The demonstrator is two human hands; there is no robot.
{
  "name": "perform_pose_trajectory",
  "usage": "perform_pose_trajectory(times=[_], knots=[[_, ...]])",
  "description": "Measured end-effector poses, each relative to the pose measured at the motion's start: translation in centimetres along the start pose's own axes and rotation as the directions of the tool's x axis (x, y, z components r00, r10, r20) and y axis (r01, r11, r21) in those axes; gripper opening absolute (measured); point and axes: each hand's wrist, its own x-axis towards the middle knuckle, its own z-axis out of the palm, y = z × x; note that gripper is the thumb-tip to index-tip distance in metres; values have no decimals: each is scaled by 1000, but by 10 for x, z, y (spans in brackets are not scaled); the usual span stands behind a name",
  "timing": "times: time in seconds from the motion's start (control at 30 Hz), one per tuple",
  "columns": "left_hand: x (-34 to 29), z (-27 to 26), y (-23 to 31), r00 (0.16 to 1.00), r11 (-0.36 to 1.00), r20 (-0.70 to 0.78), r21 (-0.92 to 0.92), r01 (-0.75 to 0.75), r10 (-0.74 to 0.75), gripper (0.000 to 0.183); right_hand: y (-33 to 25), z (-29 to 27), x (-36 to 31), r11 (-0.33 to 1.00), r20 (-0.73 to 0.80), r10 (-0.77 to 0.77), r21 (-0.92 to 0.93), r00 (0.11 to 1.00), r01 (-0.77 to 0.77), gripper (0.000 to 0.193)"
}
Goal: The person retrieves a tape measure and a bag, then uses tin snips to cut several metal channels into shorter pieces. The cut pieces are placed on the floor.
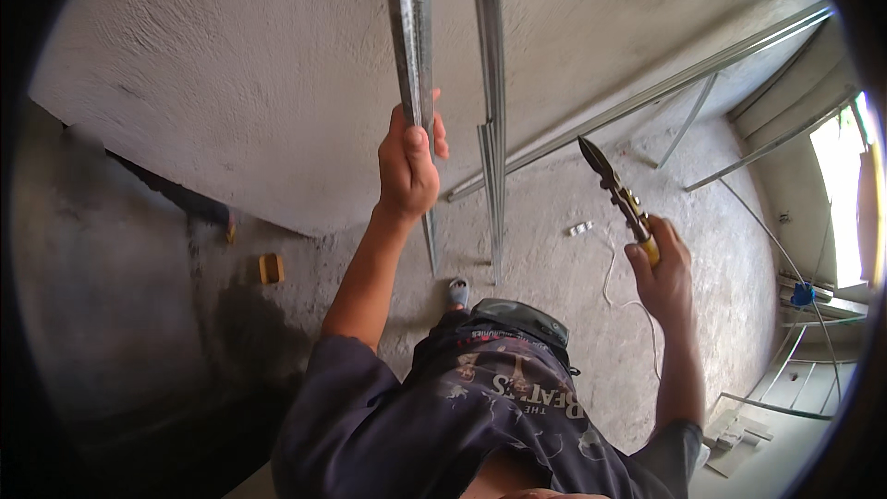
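Note:
My left hand (409, 162) is closed around a long metal profile (409, 32), a bent, shiny grey channel that stands upright before me. Its upper end rises well above the fist, and its thin lower end reaches down toward the floor. Off to the right, my right hand (663, 273) grips a pair of tin snips (617, 187) by the yellow handles. The dark blades point up and to the left, apart from the profile, and look closed. Between the hands, more metal profiles (492, 111) lean upright against the wall.
A long metal track (647, 102) slants along the wall's foot to the right. A white power strip (580, 228) and its cord lie on the concrete floor. At left sits a yellow box (271, 269). Metal rods and a frame (785, 407) stand near the bright window.

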Motion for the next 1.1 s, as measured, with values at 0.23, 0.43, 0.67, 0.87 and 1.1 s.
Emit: perform_pose_trajectory(times=[0.23, 0.43, 0.67, 0.87, 1.1], knots=[[-8, 22, 138, 990, 994, 115, 82, 71, -80, 49, -38, -101, 26, 967, -80, -232, -122, 969, 222, 40], [-28, 38, 186, 968, 969, 172, 198, 145, -180, 43, -35, -138, 24, 908, -92, -370, -248, 925, 338, 38], [-37, 46, 205, 978, 956, 130, 265, 123, -162, 42, -37, -149, 20, 885, -91, -412, -278, 907, 374, 39], [-34, 48, 209, 983, 950, 109, 291, 113, -150, 42, -33, -154, 22, 871, -105, -429, -312, 897, 379, 40], [-30, 54, 208, 983, 945, 115, 313, 98, -140, 42, -35, -157, 35, 878, -96, -416, -300, 904, 372, 41]])
